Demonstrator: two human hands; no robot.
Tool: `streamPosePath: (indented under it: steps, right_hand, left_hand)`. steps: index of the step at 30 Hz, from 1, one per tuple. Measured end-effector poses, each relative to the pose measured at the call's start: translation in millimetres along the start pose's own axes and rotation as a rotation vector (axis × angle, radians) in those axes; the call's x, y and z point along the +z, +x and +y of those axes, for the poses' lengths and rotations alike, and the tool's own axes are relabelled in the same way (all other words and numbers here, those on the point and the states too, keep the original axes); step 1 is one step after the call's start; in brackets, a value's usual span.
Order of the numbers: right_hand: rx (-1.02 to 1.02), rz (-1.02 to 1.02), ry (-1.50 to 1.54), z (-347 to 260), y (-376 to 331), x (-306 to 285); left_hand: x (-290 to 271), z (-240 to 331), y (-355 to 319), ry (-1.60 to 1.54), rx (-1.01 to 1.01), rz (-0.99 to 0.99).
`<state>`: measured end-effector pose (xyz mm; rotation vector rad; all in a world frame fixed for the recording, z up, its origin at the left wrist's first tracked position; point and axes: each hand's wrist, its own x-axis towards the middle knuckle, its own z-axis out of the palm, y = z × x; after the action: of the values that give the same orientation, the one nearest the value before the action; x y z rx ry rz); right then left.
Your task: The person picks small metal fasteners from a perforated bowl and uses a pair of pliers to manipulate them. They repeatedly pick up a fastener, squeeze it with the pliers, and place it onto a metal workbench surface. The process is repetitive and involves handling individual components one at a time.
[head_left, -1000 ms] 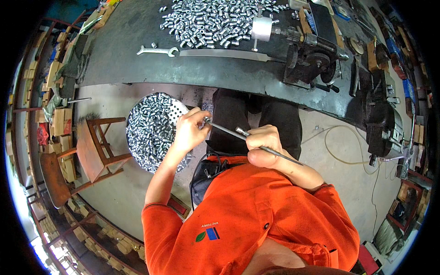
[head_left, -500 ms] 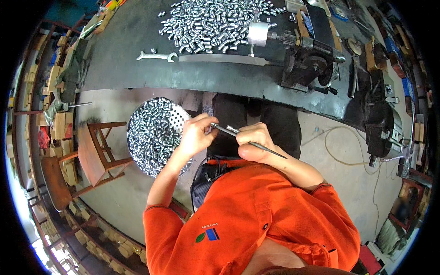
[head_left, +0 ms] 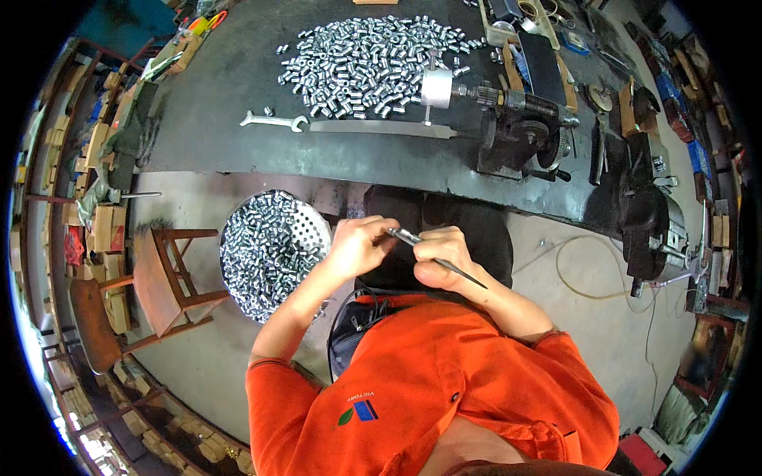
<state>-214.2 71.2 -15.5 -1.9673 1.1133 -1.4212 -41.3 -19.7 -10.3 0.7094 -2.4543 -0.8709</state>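
In front of my body my two hands meet over a slim dark file [head_left: 467, 274], its tapered end sticking out past my right wrist. My right hand [head_left: 444, 252] is wrapped round the file, fingers closed. A small shiny metal sleeve [head_left: 408, 236] shows along the tool between the hands; how it sits on it I cannot tell. My left hand [head_left: 357, 247] is closed, its thumb and fingers pinching at the far left end of the tool; what lies in that pinch is mostly hidden. Left of it stands a round perforated metal basket [head_left: 311, 226] holding many similar sleeves [head_left: 266, 254].
A dark workbench [head_left: 206, 147] runs across the front, with a heap of metal sleeves [head_left: 357, 67], a wrench [head_left: 274, 120] and a geared clamping device [head_left: 524, 131]. A vise [head_left: 655, 226] is at its right end. A wooden chair [head_left: 163, 278] stands left; a hose [head_left: 591, 295] lies right.
My hands have drawn closer together along the file, and the left has shifted right. The view has tilted slightly, so the bench and basket appear lower.
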Motion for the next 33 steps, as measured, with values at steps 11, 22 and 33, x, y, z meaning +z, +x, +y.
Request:
streamPosePath:
  steps: [11,22,33]
  right_hand:
    - [-0.020,0.133,-0.005,-22,-5,-11]
    - [0.094,0.087,0.049,-14,-27,-2]
    - [0.136,0.019,0.140,-17,-22,8]
  left_hand:
    - [-60,-66,146,-0.223,-0.330,0.146]
    - [-82,-114,-11,-0.242,-0.480,0.230]
    - [20,-200,-140,0.529,-0.875,-0.307]
